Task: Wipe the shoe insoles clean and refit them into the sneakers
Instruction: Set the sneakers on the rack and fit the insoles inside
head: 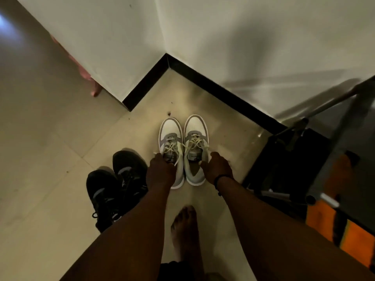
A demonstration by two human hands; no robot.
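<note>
Two white sneakers (183,149) are sitting side by side on the floor (50,128), toes pointing away; we are gripping each collar — left hand (161,171), right hand (218,169) — fingers curled, equally near.

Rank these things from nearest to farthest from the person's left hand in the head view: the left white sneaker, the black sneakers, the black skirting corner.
From the left hand:
1. Left white sneaker: under the hand, which holds it at its opening.
2. Black sneakers: just to the hand's left, on the floor.
3. Black skirting corner: farther away, at the foot of the wall.
</note>
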